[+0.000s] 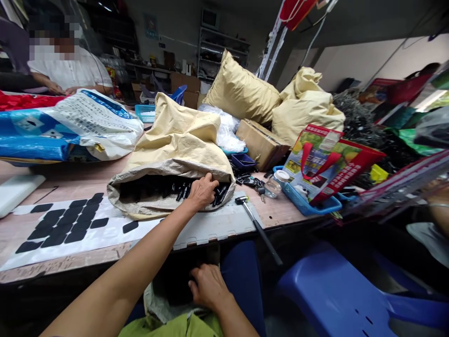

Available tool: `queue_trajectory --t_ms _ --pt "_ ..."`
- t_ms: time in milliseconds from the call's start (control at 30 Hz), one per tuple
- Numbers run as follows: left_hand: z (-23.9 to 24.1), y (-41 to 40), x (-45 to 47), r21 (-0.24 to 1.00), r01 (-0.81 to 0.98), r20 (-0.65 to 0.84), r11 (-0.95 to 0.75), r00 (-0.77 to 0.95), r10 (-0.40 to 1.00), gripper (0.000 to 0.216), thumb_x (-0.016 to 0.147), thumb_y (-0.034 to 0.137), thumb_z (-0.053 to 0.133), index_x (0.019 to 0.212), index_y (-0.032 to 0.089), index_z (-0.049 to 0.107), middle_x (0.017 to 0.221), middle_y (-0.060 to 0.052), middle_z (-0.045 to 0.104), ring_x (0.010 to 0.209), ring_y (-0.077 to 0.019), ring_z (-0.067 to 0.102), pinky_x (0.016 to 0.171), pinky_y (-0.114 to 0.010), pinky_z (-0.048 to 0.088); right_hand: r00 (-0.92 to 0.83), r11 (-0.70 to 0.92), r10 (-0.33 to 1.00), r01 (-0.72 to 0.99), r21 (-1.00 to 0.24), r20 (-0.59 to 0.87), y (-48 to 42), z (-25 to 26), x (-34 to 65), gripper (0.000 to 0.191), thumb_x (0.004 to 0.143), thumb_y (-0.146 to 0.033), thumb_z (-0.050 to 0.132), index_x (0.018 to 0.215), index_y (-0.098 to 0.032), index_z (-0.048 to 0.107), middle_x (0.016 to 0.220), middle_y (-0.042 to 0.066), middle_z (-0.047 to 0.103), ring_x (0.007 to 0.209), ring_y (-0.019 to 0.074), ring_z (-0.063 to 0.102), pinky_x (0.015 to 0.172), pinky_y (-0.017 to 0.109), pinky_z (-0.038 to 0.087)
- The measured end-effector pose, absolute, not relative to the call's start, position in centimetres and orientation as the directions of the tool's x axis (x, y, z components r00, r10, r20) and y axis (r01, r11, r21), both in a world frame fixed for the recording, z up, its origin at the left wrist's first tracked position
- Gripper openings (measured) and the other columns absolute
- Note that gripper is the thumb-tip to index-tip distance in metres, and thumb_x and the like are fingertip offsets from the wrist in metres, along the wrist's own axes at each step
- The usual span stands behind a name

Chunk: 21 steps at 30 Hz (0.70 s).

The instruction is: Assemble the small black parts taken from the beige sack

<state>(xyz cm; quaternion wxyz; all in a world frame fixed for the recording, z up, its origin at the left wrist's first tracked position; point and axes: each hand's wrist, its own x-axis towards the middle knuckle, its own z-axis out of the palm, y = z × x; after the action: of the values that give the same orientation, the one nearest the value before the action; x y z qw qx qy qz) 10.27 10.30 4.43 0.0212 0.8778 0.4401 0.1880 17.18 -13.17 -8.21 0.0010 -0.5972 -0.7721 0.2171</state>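
Observation:
A beige woven sack [185, 135] lies on the table with its mouth toward me, and many small black pieces [182, 191] show inside. My left hand [202, 191] is at the right part of this mouth. Its fingers are curled at the upper rim and look closed on the sack's cloth; the fingertips are hidden. Lower down, my right hand [210, 286] is over the dark opening of another pale bag [152, 302] at my lap. Its fingers are bent, and whatever they hold is lost in the dark.
Black rounded patches [65, 222] lie on a white sheet at left. A hammer [257, 227] overhangs the table edge. Right stand a clear jar [277, 183] and a blue basket [308, 201] with a printed bag. A blue plastic chair [336, 290] is beside me. A person [70, 70] sits opposite.

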Motion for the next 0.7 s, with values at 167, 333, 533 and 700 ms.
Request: queue_trajectory --t_ms 167,333,533,700 --pt "4.3 9.9 10.0 0.117 0.708 0.333 -0.697 0.633 0.699 0.025 0.085 0.017 0.057 0.104 0.025 0.071 0.109 -0.009 0.055 0.091 -0.0237 0.058 0.072 -0.036 0.04 -0.286 0.205 0.925 0.93 -0.305 -0.25 -13.1 -8.5 17.0 0.022 0.089 -0.033 0.059 0.097 -0.02 0.076 0.092 0.012 0.076 0.087 0.026 0.072 0.08 0.034 0.052" --pt "4.8 9.2 8.8 0.142 0.6 0.406 -0.787 0.69 0.599 0.023 0.081 0.017 0.064 0.102 0.024 0.069 0.114 -0.01 0.062 0.099 -0.0259 0.056 0.082 -0.04 0.037 -0.29 0.221 0.932 0.93 -0.294 -0.216 -13.3 -8.4 17.1 0.021 0.088 -0.03 0.059 0.095 -0.019 0.075 0.091 0.012 0.075 0.087 0.0263 0.072 0.08 0.034 0.052" --pt "4.9 5.0 5.7 0.324 0.566 0.541 -0.758 0.546 0.639 0.018 0.088 0.029 0.063 0.104 0.022 0.067 0.102 -0.006 0.071 0.092 -0.0226 0.057 0.086 -0.039 0.038 -0.306 0.219 0.932 0.903 -0.369 -0.194 -13.2 -7.1 17.1 0.018 0.087 -0.027 0.06 0.097 -0.021 0.074 0.092 0.009 0.074 0.084 0.0238 0.071 0.078 0.031 0.051" --pt "2.3 1.6 3.4 0.542 0.507 0.503 -0.67 0.443 0.742 0.016 0.092 0.032 0.062 0.102 0.021 0.065 0.092 -0.003 0.067 0.088 -0.0207 0.056 0.082 -0.035 0.042 -0.319 0.341 0.931 0.582 -0.739 0.179 -13.0 -2.9 17.8 0.016 0.093 -0.024 0.053 0.091 -0.022 0.068 0.085 0.003 0.067 0.077 0.0156 0.064 0.072 0.026 0.048"
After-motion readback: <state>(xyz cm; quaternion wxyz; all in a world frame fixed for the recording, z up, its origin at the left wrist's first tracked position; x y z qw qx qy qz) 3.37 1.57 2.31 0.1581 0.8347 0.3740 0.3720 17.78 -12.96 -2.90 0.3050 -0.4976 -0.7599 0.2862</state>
